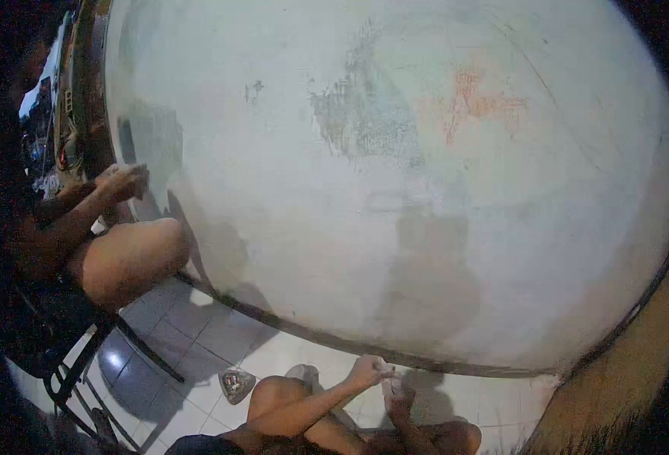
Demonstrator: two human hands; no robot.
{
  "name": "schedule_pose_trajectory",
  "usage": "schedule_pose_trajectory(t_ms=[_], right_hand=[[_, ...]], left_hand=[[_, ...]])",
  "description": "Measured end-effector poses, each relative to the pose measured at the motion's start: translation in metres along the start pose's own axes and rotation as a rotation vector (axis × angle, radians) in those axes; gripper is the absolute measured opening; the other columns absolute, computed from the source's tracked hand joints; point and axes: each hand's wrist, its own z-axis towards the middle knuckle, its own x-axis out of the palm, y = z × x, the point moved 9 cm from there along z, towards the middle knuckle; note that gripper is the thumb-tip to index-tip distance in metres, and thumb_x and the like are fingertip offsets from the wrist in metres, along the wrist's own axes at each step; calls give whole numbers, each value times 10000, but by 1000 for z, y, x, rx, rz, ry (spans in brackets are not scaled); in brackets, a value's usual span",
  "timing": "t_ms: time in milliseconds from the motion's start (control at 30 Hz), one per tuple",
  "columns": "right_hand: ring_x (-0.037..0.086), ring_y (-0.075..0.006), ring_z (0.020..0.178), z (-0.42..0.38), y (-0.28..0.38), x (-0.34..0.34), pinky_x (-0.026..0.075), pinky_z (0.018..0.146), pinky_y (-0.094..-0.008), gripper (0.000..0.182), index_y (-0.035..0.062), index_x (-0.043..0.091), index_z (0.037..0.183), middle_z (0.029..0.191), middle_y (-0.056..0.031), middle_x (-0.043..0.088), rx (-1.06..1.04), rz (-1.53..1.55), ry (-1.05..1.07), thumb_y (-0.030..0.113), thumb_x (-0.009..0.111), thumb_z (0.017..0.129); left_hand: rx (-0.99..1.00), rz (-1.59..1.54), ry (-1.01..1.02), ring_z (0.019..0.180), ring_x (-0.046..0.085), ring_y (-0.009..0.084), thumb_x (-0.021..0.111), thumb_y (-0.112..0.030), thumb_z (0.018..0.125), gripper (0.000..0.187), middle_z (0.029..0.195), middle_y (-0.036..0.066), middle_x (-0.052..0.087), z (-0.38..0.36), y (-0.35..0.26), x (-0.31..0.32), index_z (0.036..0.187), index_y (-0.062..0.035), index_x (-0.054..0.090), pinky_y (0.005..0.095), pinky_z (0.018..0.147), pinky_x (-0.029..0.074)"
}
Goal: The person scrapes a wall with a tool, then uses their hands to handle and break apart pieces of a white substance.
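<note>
My left hand (pixel 368 371) is raised above my bent legs, with its fingers pinched together. Close by it on the right, my right hand (pixel 398 400) is closed too, pointing upward. A small whitish piece (pixel 388 385) shows between the hands; it is too small and blurred to name. Both hands are in front of the foot of a large pale wall (pixel 312 265), apart from its surface as far as I can tell.
At left another person's hands (pixel 124 182) are together above a bent knee; that person sits on a dark-framed chair (pixel 61 387). A rounded triangular dish-like object (pixel 237 385) lies on the white tiled floor (pixel 198 334). A brown surface (pixel 615 379) is at right. The wall has grey and orange patches.
</note>
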Motion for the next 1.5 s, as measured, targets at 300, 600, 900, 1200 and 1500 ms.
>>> schedule_pose_trajectory(t_ms=[300, 600, 900, 1200, 1500], right_hand=[[578, -340, 950, -8, 32, -6, 451, 861, -385, 284, -34, 530, 1082, 1023, -208, 578, -178, 64, 7, 3, 465, 808], [576, -314, 884, -8, -54, 32, 455, 807, -362, 371, -15, 540, 1067, 932, -180, 588, 85, 136, 126, -48, 425, 715], [606, -191, 799, -4, -59, 22, 477, 698, -333, 209, 56, 593, 993, 887, -100, 633, -11, -181, -55, 101, 612, 790], [618, -211, 741, 12, 34, 17, 486, 674, -346, 123, 16, 624, 865, 789, -106, 637, -444, -249, 173, 77, 557, 782], [617, -164, 743, 11, 46, 5, 498, 678, -320, 165, -19, 612, 840, 809, -107, 641, 174, 374, 265, 141, 599, 801]], left_hand=[[-165, -355, -35, 610, 596, 224, 706, -346, 697, 344, 713, 96, 611, -4, 15, 1, 718, -24, 589, 343, 577, 459], [-125, -30, 140, 567, 579, 200, 737, -368, 660, 360, 609, 111, 593, -2, -2, 4, 677, -25, 628, 346, 548, 431], [-20, -298, 14, 524, 515, 158, 760, -313, 660, 352, 553, 65, 543, 4, 16, 1, 602, -20, 573, 308, 527, 417], [-161, -157, 27, 545, 542, 136, 757, -346, 668, 317, 577, 51, 579, 5, 14, -8, 707, -46, 662, 307, 536, 442], [-302, -347, 156, 605, 580, 91, 741, -227, 712, 260, 664, 30, 629, 3, 42, 8, 909, -70, 677, 254, 601, 473]])
